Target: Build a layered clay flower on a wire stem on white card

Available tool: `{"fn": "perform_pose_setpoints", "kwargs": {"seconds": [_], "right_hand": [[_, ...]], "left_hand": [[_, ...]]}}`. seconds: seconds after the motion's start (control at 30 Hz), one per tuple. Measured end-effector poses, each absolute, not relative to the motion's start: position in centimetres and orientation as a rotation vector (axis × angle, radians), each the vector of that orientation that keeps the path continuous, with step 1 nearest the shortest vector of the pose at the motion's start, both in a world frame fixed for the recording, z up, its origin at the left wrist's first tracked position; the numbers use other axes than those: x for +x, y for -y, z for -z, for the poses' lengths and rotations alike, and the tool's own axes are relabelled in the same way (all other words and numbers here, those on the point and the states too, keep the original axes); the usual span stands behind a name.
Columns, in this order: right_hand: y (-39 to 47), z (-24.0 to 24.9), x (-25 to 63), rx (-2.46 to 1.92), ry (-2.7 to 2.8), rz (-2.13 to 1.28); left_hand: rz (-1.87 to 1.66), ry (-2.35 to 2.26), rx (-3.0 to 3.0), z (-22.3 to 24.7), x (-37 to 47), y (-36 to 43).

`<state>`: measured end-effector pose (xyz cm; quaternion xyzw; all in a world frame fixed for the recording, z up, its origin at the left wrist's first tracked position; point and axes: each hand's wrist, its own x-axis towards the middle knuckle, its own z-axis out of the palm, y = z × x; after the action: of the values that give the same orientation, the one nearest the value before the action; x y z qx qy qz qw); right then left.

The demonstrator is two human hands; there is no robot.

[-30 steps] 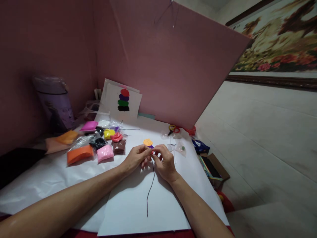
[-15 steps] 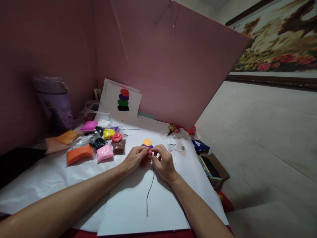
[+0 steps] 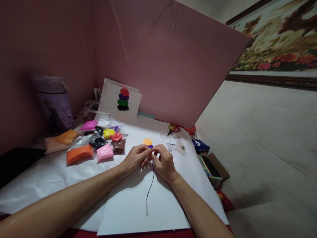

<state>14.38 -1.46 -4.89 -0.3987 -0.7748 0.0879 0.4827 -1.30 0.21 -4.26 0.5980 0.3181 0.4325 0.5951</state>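
Observation:
Over the white paper (image 3: 128, 211), the fingertips of my left hand (image 3: 137, 157) and my right hand (image 3: 163, 162) meet in a pinch. Between them is a small lump of red clay (image 3: 150, 153), now almost wholly hidden by the fingers. Just beyond the fingertips lies a scalloped orange clay piece (image 3: 148, 141), with a purple clay piece (image 3: 150, 146) against its near side, partly covered by my hands. A thin black line (image 3: 150, 190) runs down the paper from below my fingers towards the near edge.
Bags of coloured clay, such as an orange packet (image 3: 79, 154) and a pink packet (image 3: 105, 153), lie to the left. A propped card (image 3: 135, 99) bears stacked colours. Scissors (image 3: 170, 129) and a clear fork-like tool (image 3: 170, 147) lie right. A purple bottle (image 3: 53, 105) stands back left.
My fingers have closed further over the red clay, which showed as a round ball before. Both arms have stayed almost in place.

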Motion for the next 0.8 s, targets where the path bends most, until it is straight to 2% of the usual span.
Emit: {"fn": "perform_pose_setpoints", "kwargs": {"seconds": [0.8], "right_hand": [[1.49,4.95,14.38,-0.973,1.876,-0.222]], "left_hand": [[-1.013,-0.761,1.377,3.99,-1.28,-0.13]]}}
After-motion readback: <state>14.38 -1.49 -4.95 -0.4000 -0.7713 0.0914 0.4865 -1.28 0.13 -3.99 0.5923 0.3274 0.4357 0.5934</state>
